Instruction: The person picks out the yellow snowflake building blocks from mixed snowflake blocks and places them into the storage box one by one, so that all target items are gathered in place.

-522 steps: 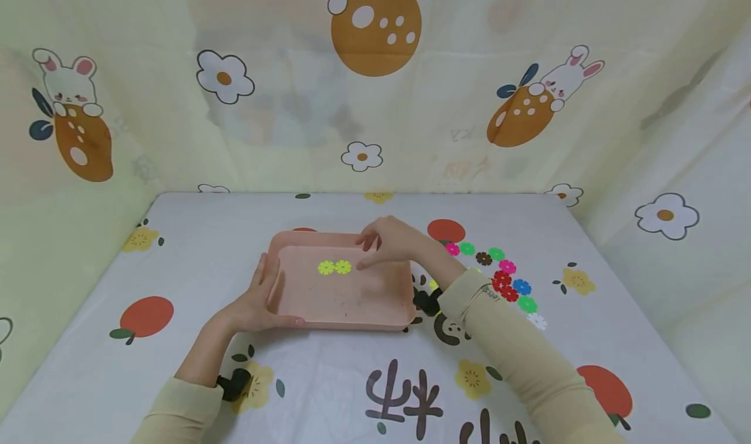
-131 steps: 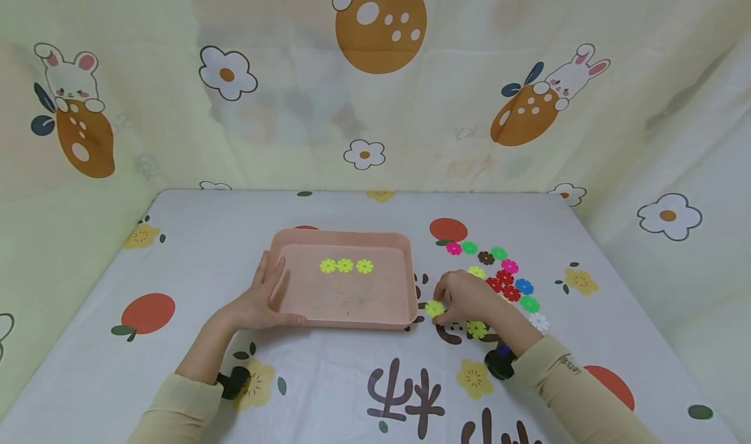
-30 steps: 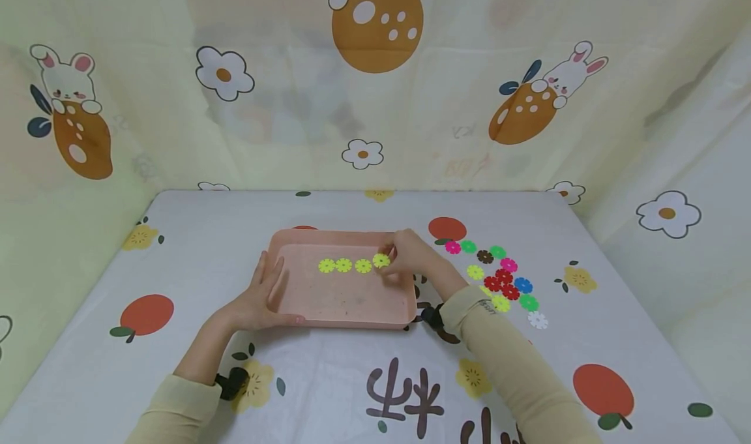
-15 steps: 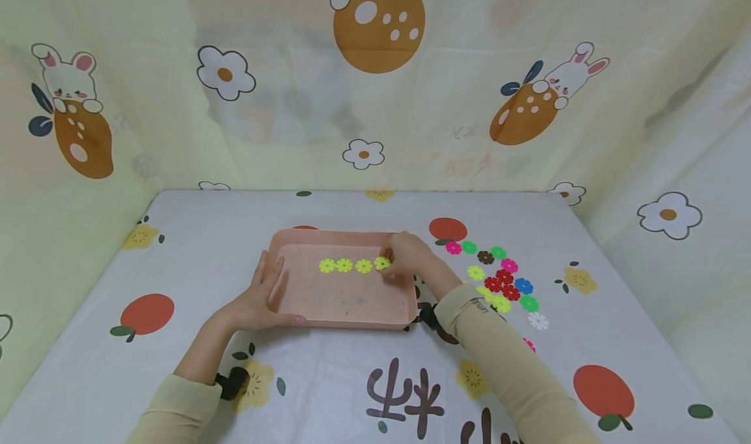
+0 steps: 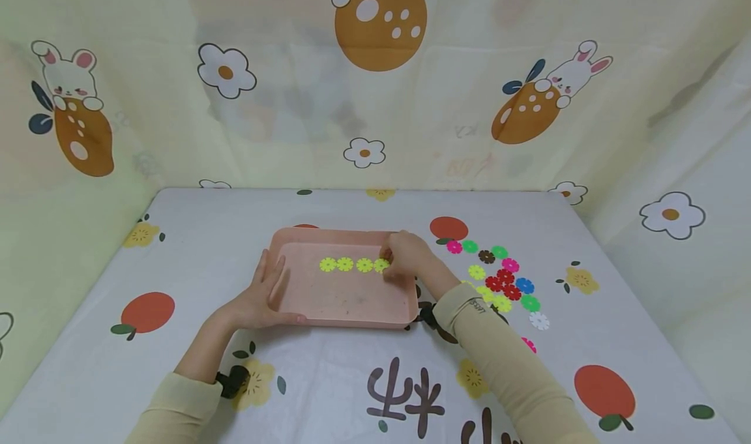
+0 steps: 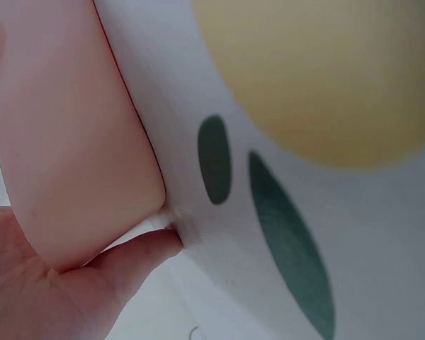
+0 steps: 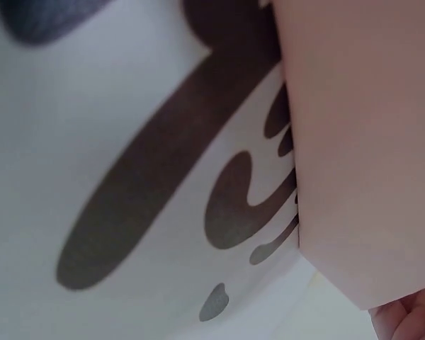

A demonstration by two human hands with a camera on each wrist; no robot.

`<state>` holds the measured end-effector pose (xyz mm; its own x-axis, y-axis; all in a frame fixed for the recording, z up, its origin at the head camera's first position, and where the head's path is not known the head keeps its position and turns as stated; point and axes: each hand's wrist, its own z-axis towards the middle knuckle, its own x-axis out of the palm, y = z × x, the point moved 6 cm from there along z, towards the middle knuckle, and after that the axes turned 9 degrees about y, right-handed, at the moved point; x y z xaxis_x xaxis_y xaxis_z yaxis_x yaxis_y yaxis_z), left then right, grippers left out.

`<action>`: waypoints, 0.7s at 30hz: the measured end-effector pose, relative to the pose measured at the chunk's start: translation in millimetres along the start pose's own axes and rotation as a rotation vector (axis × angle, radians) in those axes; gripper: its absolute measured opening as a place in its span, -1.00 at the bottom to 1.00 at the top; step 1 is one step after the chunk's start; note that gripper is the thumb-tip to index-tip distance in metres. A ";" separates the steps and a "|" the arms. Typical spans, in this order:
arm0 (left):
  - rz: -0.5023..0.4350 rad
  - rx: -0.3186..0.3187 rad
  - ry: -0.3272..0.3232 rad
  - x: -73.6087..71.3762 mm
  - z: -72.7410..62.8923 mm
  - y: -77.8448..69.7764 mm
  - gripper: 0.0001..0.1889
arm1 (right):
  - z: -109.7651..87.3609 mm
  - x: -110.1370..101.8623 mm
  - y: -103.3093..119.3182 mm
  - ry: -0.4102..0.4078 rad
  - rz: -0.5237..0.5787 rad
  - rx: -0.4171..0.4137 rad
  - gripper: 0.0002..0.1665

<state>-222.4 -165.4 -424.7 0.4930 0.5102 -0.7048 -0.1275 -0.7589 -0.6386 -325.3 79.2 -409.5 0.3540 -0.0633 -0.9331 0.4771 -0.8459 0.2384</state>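
A shallow pink tray [image 5: 346, 306] lies on the table. Three flat yellow-green snowflake discs [image 5: 345, 264] sit in a row inside it. At the row's right end, my right hand [image 5: 409, 256] pinches a fourth such disc [image 5: 380, 266] between thumb and fingertips, level with the others and close over the tray floor. My left hand [image 5: 253, 302] rests at the tray's near left corner, fingers spread along the left rim, thumb stretched along the front edge. The left wrist view shows the thumb [image 6: 138, 258] by the tray's outer wall [image 6: 78, 142]. Only part of the right hand [image 7: 407, 322] shows behind the tray in its wrist view.
Right of the tray lie loose snowflake discs: red [image 5: 504, 283], yellow [image 5: 476, 272], blue [image 5: 525, 285], green [image 5: 529, 302], white [image 5: 539, 321], brown [image 5: 486, 257] and pink [image 5: 510, 265]. My right sleeve [image 5: 499, 346] passes near them. A printed cloth [image 5: 317, 379] covers the table; a curtain [image 5: 281, 124] hangs behind.
The tray held two discs, then three; my right hand has since brought a fourth over from the right. In the last second that disc has come down level with the row. The left hand stayed put.
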 end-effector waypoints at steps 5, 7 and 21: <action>-0.004 0.004 -0.001 0.4 0.5 0.9 0.28 | -0.4 -0.2 0.2 -0.009 0.008 -0.007 -0.74; -0.006 0.005 -0.001 0.6 0.7 1.1 0.29 | -0.4 0.3 -0.3 -0.005 0.021 -0.005 -0.73; -0.005 0.003 -0.003 0.6 0.5 1.0 0.29 | -8.4 1.1 -3.9 0.043 0.303 0.039 -0.49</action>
<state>-222.7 -165.6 -425.9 0.4908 0.5154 -0.7024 -0.1277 -0.7550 -0.6432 -320.0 86.8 -409.1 0.5099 -0.2935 -0.8086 0.3140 -0.8116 0.4926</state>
